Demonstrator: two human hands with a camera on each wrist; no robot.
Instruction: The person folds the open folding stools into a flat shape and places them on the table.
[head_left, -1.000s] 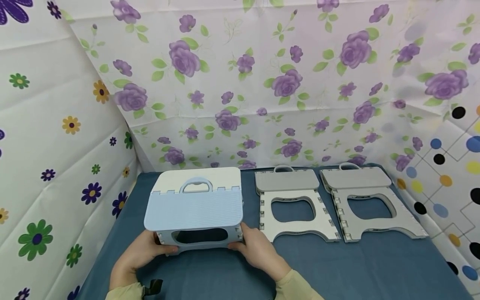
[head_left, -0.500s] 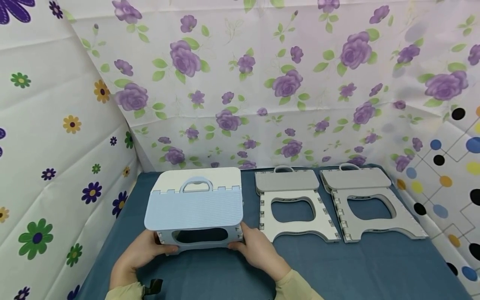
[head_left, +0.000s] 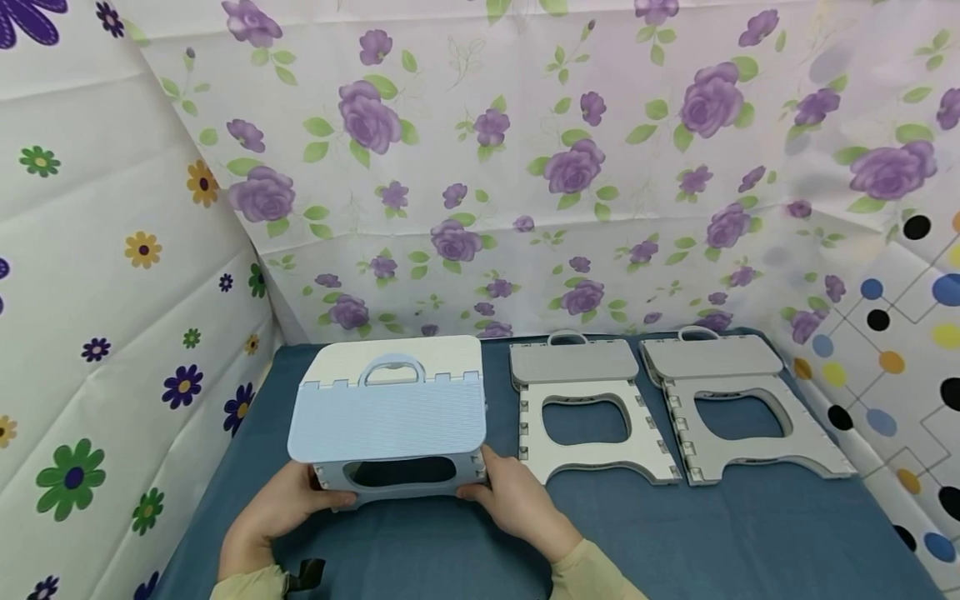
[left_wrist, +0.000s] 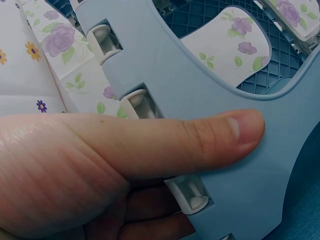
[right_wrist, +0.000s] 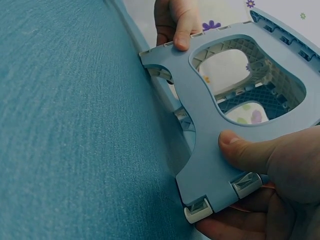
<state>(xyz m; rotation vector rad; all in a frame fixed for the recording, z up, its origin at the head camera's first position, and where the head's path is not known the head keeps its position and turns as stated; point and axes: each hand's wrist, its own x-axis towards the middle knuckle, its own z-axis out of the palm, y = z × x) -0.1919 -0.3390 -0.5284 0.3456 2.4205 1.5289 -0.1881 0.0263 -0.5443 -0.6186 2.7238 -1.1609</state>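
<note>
An unfolded step stool [head_left: 390,417] with a light blue and white top and a small carry handle [head_left: 392,367] stands at the left of the blue cloth. My left hand [head_left: 285,500] grips the lower left edge of its front leg panel, thumb [left_wrist: 215,142] on the outer face and the other fingers behind the edge. At the opposite edge, my right hand [head_left: 517,500] holds the same panel. In the right wrist view its thumb lies below the oval cutout, with fingers curled under the hinged edge. The stool's top hides its rear legs in the head view.
Two folded grey-white stools, a nearer-left one [head_left: 577,362] and a far-right one [head_left: 720,358], lie flat to the right of the blue stool. A blue cloth [head_left: 675,542] covers the table. Flowered sheets [head_left: 465,108] rise behind and at the left; a dotted one stands at right.
</note>
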